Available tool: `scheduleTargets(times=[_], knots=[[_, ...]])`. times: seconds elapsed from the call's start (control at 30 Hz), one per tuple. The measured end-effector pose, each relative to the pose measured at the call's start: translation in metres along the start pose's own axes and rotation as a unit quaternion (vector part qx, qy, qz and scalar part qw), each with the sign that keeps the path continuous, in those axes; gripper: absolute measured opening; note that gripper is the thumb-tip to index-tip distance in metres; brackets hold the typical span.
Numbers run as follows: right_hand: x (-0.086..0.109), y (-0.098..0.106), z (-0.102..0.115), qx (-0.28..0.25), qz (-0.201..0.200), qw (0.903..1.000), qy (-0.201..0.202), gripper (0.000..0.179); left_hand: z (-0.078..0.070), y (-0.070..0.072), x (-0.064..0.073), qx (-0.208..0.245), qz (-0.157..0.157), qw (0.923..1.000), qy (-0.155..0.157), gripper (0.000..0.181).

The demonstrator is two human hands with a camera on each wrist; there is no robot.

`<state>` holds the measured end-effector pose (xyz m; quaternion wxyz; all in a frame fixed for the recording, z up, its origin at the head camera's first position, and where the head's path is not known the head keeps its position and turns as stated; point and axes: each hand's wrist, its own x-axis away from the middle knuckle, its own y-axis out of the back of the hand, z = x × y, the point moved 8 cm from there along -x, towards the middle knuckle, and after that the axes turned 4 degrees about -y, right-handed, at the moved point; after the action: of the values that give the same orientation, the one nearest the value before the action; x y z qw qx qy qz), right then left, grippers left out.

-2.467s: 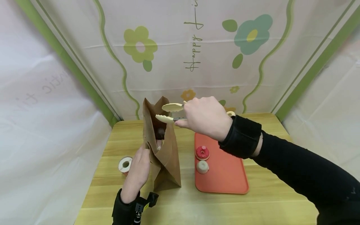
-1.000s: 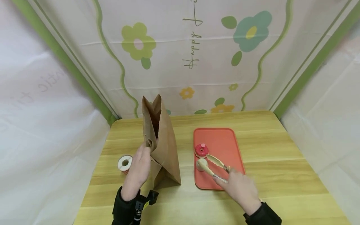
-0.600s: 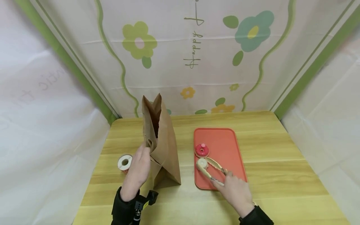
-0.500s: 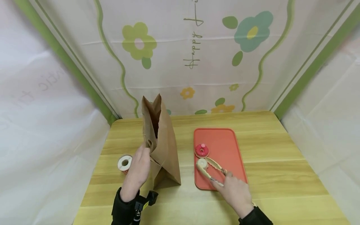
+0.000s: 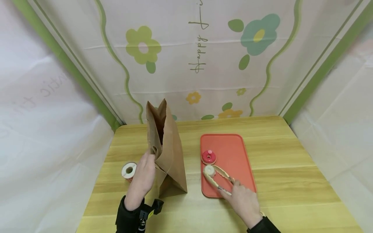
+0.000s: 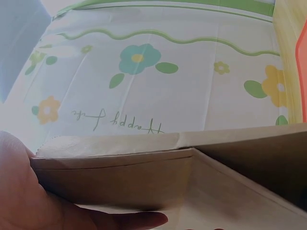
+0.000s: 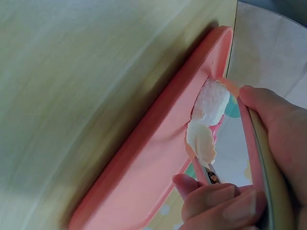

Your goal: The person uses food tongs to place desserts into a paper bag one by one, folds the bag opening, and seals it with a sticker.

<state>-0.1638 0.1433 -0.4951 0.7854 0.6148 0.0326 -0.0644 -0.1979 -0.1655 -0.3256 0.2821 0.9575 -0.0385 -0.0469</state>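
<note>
My left hand [image 5: 142, 173] grips the near edge of an upright brown paper bag [image 5: 174, 161]; in the left wrist view, thumb and fingers lie on either side of the folded paper rim [image 6: 115, 175]. My right hand [image 5: 244, 201] holds cream-tipped food tongs [image 5: 211, 182] over the red tray [image 5: 230, 150]. The tong tips stand on either side of a small whitish round cake [image 5: 209, 171]. In the right wrist view the cake [image 7: 210, 103] has a grainy white surface and sits between the tips. A pink-iced toy doughnut [image 5: 205, 158] lies just behind it.
A roll of white labels or tape [image 5: 125, 167] stands left of the bag on the wooden table [image 5: 291, 181]. A flower-printed white cloth [image 5: 175, 71] hangs behind the table, and pale cloth walls close off both sides.
My right hand has carried the tongs from above the bag's mouth down to the tray, where their tips now flank the whitish cake. My left hand stays at the bag.
</note>
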Motion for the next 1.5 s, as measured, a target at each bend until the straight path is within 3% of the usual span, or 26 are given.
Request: scheduleTargets(times=[0.27,0.47,1.17,1.5], knots=[[-0.001,-0.007,-0.010,-0.041,0.071,0.9952,-0.054,0.075,0.000,0.000,0.000,0.000,-0.005,1.0000,0.001,0.044],[0.001,-0.008,-0.013,-0.063,0.101,0.9901,-0.075,0.086,-0.002,0.000,0.000,0.006,-0.006,0.9999,-0.006,0.043],[-0.004,0.016,-0.020,-0.086,0.105,0.9859,-0.097,0.108,0.001,-0.003,0.003,0.032,0.006,0.9995,0.001,0.049],[-0.012,0.026,-0.022,-0.126,0.113,0.9786,-0.116,0.103,0.000,-0.003,0.002,0.030,0.006,0.9995,0.000,0.049]])
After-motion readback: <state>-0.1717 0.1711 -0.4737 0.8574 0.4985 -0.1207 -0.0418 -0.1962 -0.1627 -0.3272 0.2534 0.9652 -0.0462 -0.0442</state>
